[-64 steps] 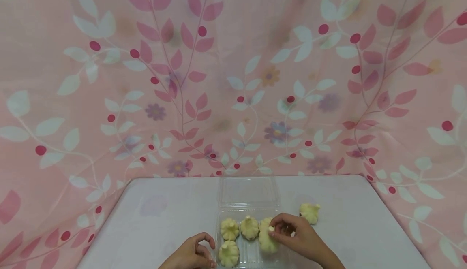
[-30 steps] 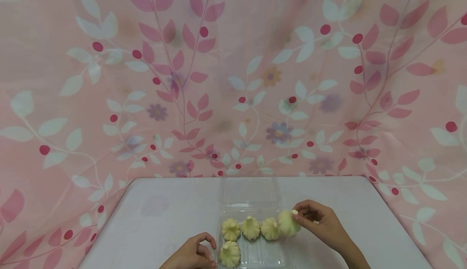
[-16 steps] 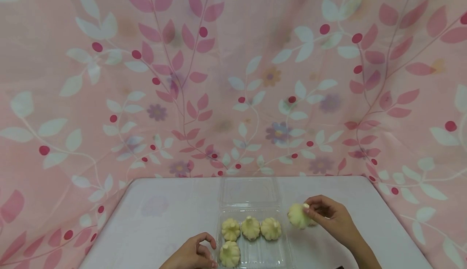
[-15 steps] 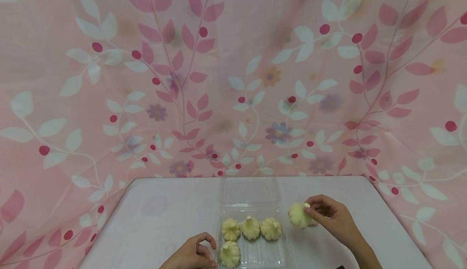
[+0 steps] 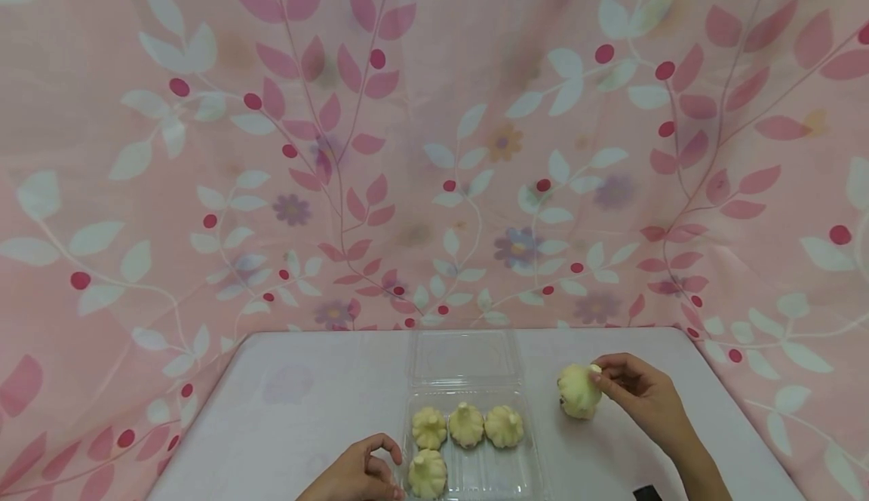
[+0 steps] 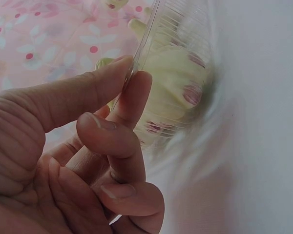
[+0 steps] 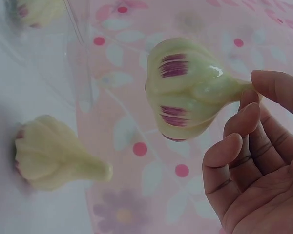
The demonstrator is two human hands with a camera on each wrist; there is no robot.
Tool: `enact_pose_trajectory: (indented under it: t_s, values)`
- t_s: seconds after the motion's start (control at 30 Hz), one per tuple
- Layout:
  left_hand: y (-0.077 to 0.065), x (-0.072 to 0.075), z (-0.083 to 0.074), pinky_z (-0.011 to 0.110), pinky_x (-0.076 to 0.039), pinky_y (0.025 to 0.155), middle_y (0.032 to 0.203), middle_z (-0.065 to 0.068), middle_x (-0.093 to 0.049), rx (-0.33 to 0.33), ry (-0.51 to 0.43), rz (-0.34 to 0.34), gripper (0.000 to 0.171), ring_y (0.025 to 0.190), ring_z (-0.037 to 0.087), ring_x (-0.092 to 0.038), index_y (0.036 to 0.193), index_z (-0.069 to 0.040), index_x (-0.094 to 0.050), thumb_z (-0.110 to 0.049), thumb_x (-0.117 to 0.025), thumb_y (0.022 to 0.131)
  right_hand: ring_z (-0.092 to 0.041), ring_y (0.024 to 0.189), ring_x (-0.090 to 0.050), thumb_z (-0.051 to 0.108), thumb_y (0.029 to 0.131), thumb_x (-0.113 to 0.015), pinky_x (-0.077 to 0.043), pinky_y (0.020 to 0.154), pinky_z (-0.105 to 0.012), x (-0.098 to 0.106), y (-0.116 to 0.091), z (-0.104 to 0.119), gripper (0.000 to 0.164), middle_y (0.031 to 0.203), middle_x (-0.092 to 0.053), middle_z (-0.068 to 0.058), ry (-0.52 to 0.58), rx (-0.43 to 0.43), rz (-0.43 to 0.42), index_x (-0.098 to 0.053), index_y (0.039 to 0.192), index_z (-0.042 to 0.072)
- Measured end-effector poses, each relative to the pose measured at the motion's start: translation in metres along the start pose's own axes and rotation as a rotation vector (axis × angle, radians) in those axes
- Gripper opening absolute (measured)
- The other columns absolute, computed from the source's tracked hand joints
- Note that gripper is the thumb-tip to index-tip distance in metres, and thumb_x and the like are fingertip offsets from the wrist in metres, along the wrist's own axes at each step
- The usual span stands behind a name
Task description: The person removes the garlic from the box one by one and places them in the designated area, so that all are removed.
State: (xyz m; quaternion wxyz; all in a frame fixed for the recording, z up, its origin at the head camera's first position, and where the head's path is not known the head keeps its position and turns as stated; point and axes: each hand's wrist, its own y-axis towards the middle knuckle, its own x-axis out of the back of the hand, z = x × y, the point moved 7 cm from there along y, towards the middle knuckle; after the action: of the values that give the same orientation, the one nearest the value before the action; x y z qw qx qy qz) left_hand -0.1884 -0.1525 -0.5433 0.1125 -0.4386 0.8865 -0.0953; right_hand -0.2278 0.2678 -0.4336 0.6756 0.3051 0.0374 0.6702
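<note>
My right hand [image 5: 641, 399] pinches a pale yellow-green garlic bulb [image 7: 185, 92] by its stem, thumb against fingertips. Purple streaks mark the bulb's base. A second garlic bulb [image 7: 53, 156] stands on the table below it; in the head view the held bulb covers most of that one. At the front middle lies an open clear plastic clamshell box [image 5: 489, 478]. Its rim is pinched between the thumb and index finger of my left hand [image 5: 360, 471]. Three garlic bulbs fill the box's back row, and one garlic bulb [image 5: 428, 474] sits at its front left.
The box's clear lid [image 5: 465, 356] lies folded back toward the far edge of the white table [image 5: 305, 403]. Behind the table hangs a pink curtain [image 5: 407, 146] with leaves and flowers. A small black object [image 5: 647, 493] shows below my right forearm.
My right hand has lifted a garlic bulb away from the box's back right and carried it rightward, over the bulb on the table. The left hand stays at the box's rim.
</note>
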Motion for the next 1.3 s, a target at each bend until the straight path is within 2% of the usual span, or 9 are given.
enact_pose_trajectory:
  t_s: [0.3, 0.63, 1.03, 1.3]
  values:
    - [0.0, 0.0, 0.0, 0.025, -0.051, 0.061, 0.075, 0.004, -0.069, 0.002, 0.01, 0.0, 0.033, 0.068, 0.015, -0.068, 0.114, 0.002, -0.052, -0.002, -0.07, 0.087, -0.014, 0.07, -0.059, 0.004, 0.091, -0.07, -0.049, 0.06, -0.025, 0.018, 0.0, -0.012, 0.019, 0.087, -0.065, -0.013, -0.006, -0.104, -0.061, -0.067, 0.109, 0.001]
    - [0.0, 0.0, 0.0, 0.026, -0.052, 0.064, 0.075, 0.005, -0.069, -0.005, -0.001, 0.011, 0.031, 0.071, 0.017, -0.069, 0.114, 0.002, -0.052, -0.001, -0.068, 0.088, -0.015, 0.071, -0.059, 0.006, 0.092, -0.069, -0.049, 0.06, -0.024, 0.03, -0.001, -0.021, 0.023, 0.09, -0.065, -0.013, -0.007, -0.162, -0.113, -0.065, 0.114, -0.003]
    - [0.001, 0.0, 0.0, 0.025, -0.051, 0.061, 0.074, 0.005, -0.068, -0.01, 0.008, 0.004, 0.034, 0.069, 0.015, -0.068, 0.114, 0.005, -0.051, 0.0, -0.07, 0.086, -0.014, 0.071, -0.06, 0.017, 0.094, -0.069, -0.049, 0.06, -0.024, 0.044, -0.004, -0.042, 0.028, 0.091, -0.066, -0.011, -0.06, -0.262, -0.155, -0.064, 0.116, 0.0]
    - [-0.001, -0.001, -0.003, 0.024, -0.051, 0.061, 0.073, 0.004, -0.068, -0.011, 0.014, -0.016, 0.034, 0.069, 0.014, -0.068, 0.113, 0.006, -0.051, 0.001, -0.07, 0.085, -0.016, 0.069, -0.06, 0.017, 0.095, -0.068, -0.048, 0.058, -0.024, 0.048, -0.006, -0.052, 0.028, 0.09, -0.065, -0.011, -0.07, -0.273, -0.169, -0.063, 0.116, -0.002]
